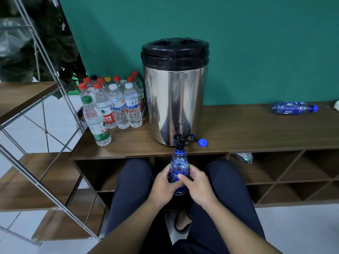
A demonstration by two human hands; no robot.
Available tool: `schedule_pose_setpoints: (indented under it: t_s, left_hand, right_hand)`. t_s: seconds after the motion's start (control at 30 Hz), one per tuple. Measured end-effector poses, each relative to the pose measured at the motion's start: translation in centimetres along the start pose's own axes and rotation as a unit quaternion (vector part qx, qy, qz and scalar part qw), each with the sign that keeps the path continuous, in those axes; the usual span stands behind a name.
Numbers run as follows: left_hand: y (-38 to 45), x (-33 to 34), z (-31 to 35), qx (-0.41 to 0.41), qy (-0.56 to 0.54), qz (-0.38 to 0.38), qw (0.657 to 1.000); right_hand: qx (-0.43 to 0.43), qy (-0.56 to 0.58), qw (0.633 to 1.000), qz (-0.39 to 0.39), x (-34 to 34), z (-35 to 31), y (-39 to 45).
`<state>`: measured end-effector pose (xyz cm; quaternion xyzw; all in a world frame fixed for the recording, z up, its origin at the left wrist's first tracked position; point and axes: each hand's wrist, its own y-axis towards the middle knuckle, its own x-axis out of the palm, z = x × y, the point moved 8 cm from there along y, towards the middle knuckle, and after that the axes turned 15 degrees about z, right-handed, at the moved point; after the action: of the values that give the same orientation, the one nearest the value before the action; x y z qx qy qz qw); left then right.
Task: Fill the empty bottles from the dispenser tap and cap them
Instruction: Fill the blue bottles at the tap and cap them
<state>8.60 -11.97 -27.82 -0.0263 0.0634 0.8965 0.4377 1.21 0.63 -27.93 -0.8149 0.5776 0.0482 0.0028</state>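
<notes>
Both hands hold a blue bottle upright just below the near edge of the counter, its open mouth right under the black tap of the steel dispenser. The left hand wraps the bottle from the left with its fingers curled round the body; the right hand grips it from the right, thumb lying across the front. The bottle's neck seems to touch the spout, though the angle makes that hard to confirm, and whether water is running cannot be told.

The dispenser stands on the counter near its front edge, black lid on top. Just right of the tap a loose blue cap lies on the counter. Far to the right, a second blue bottle lies on its side with its cap on.

Left of the dispenser a cluster of clear capped bottles stands, with red, white, yellow and black caps; a green-capped bottle stands nearest, a little apart from the rest. A metal-framed shelf rises at the far left. The person's dark-trousered knees flank the held bottle.
</notes>
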Motion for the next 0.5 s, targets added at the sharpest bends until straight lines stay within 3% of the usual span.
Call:
schedule_pose_setpoints:
  t_s: [0.5]
  left_hand:
    - [-0.08,-0.09,0.13,-0.001,0.003,0.0,1.0]
  right_hand:
    - [0.001,-0.005,1.0,0.001,0.0,0.21,0.07]
